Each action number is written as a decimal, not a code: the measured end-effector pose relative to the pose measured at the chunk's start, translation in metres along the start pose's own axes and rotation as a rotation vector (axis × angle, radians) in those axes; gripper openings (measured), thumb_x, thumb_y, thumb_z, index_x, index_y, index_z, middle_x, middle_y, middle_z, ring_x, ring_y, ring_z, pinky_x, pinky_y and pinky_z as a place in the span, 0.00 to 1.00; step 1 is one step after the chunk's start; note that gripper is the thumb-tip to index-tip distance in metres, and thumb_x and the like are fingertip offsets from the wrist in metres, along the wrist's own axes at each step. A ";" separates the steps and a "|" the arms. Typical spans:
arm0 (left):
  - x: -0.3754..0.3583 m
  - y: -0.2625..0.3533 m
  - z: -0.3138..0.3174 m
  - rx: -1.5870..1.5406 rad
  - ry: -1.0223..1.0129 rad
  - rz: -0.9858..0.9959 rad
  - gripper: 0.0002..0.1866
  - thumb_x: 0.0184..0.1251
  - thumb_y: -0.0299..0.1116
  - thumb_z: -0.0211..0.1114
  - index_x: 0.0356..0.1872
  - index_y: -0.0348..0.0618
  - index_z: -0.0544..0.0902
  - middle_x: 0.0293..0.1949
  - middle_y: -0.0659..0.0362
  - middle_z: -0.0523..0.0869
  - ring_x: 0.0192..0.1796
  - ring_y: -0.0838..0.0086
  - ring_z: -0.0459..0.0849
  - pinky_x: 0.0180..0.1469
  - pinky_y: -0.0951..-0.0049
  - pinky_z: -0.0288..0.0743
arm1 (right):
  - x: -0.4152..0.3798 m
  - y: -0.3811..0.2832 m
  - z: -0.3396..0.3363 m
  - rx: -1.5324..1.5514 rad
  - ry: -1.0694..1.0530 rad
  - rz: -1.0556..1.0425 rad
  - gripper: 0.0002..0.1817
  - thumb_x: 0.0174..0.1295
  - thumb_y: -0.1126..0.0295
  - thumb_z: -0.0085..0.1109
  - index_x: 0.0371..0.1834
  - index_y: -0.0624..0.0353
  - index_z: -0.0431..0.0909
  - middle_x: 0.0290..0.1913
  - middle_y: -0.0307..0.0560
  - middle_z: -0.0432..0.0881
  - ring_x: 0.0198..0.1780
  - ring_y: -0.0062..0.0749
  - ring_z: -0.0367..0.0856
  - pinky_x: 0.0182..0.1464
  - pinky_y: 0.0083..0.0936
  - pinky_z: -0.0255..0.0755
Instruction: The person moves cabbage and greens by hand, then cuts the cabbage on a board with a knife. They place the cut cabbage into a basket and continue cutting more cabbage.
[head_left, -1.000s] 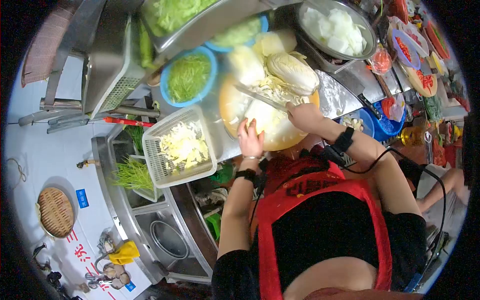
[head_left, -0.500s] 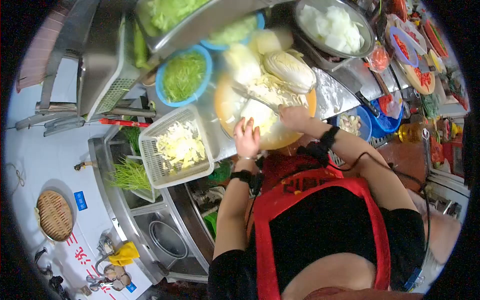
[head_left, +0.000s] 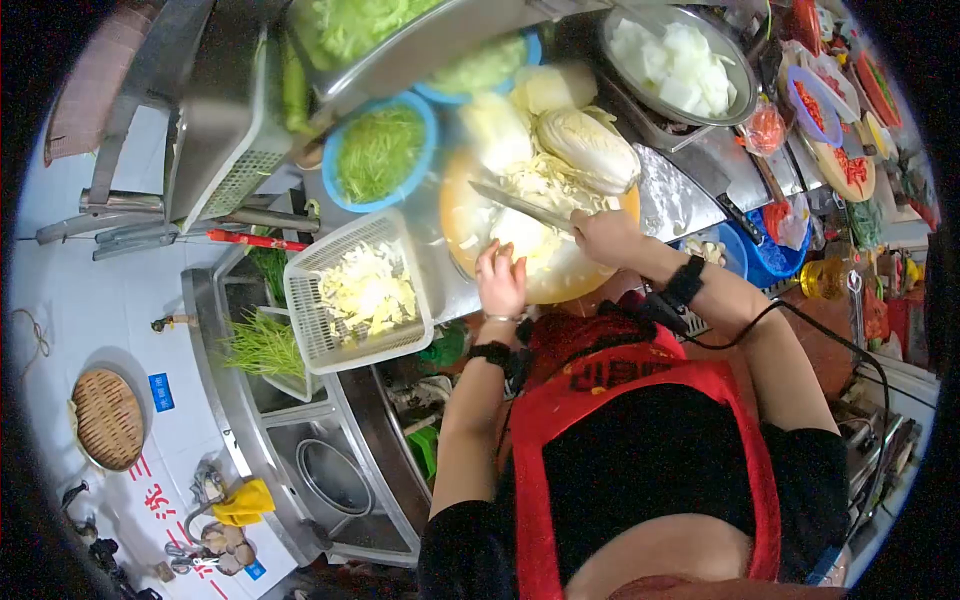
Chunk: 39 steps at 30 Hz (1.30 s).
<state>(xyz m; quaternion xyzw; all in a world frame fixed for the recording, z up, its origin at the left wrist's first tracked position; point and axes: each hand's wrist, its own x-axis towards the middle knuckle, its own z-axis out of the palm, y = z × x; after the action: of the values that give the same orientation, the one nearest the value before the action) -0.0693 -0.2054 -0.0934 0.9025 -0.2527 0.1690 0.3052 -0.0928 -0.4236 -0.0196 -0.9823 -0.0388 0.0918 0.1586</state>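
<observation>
A round yellow cutting board [head_left: 565, 287] lies on the metal counter. My right hand [head_left: 608, 238] is closed around the handle of a kitchen knife [head_left: 522, 206], whose blade points left across the board. Below the blade, my left hand [head_left: 500, 282] presses curled fingertips against a pale piece of napa cabbage [head_left: 527, 238]. Shredded cabbage [head_left: 545, 180] is heaped behind the knife. Uncut napa cabbages lie at the far side of the board, one whole head [head_left: 588, 150] on the right and a paler one [head_left: 497, 133] on the left.
Left of the board, a white plastic basket [head_left: 425, 300] holds chopped cabbage. Blue bowls [head_left: 432, 150] of shredded greens stand behind it. At the back right is a metal bowl [head_left: 748, 88] of white chunks. A sink [head_left: 385, 480] lies to the lower left, and a black cable [head_left: 830, 345] trails from my right wrist.
The knife blade shows more plainly above the cabbage piece, its tip a little higher relative to the board. Both hands stay close to the same spots while the whole view shifts slightly.
</observation>
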 end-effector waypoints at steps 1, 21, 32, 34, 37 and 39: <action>-0.001 0.002 0.001 -0.003 -0.004 -0.012 0.17 0.56 0.35 0.63 0.46 0.41 0.76 0.49 0.49 0.73 0.52 0.55 0.73 0.51 0.60 0.69 | -0.003 -0.003 -0.003 -0.002 -0.013 -0.001 0.13 0.60 0.62 0.43 0.39 0.59 0.70 0.20 0.54 0.78 0.21 0.48 0.78 0.23 0.42 0.70; 0.001 -0.002 0.001 -0.121 0.081 -0.050 0.12 0.55 0.26 0.62 0.42 0.40 0.78 0.44 0.50 0.75 0.47 0.56 0.74 0.51 0.61 0.68 | -0.010 -0.011 -0.004 -0.041 0.016 -0.030 0.12 0.60 0.63 0.42 0.37 0.59 0.70 0.21 0.53 0.79 0.23 0.47 0.80 0.25 0.42 0.71; -0.007 -0.001 -0.005 -0.080 0.058 -0.049 0.14 0.55 0.27 0.62 0.45 0.44 0.79 0.44 0.52 0.75 0.48 0.56 0.74 0.51 0.63 0.68 | -0.011 -0.015 0.003 -0.037 0.014 -0.043 0.12 0.59 0.62 0.44 0.36 0.59 0.69 0.19 0.53 0.78 0.21 0.46 0.79 0.22 0.41 0.70; -0.008 0.001 -0.004 -0.107 0.042 -0.090 0.14 0.55 0.28 0.62 0.45 0.43 0.79 0.45 0.52 0.75 0.48 0.56 0.74 0.51 0.63 0.68 | -0.017 -0.026 0.002 0.023 0.054 -0.022 0.12 0.59 0.62 0.44 0.36 0.59 0.69 0.20 0.54 0.78 0.22 0.47 0.79 0.23 0.41 0.70; -0.010 0.001 -0.002 -0.121 0.050 -0.102 0.14 0.55 0.28 0.62 0.45 0.44 0.79 0.45 0.51 0.75 0.48 0.56 0.74 0.50 0.62 0.69 | -0.002 -0.021 0.043 -0.072 0.045 -0.077 0.11 0.60 0.62 0.44 0.37 0.58 0.69 0.21 0.53 0.78 0.22 0.47 0.79 0.23 0.41 0.70; -0.009 -0.002 0.001 -0.101 0.078 -0.085 0.15 0.55 0.28 0.63 0.45 0.42 0.78 0.45 0.50 0.75 0.48 0.56 0.74 0.50 0.62 0.69 | 0.000 -0.011 0.040 -0.078 0.090 -0.107 0.11 0.57 0.64 0.46 0.36 0.60 0.70 0.19 0.51 0.78 0.19 0.44 0.78 0.20 0.38 0.70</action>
<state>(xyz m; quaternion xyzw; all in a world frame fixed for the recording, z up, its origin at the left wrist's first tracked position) -0.0754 -0.2015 -0.0989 0.8886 -0.2103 0.1781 0.3668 -0.1013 -0.4014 -0.0535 -0.9875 -0.0873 0.0372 0.1262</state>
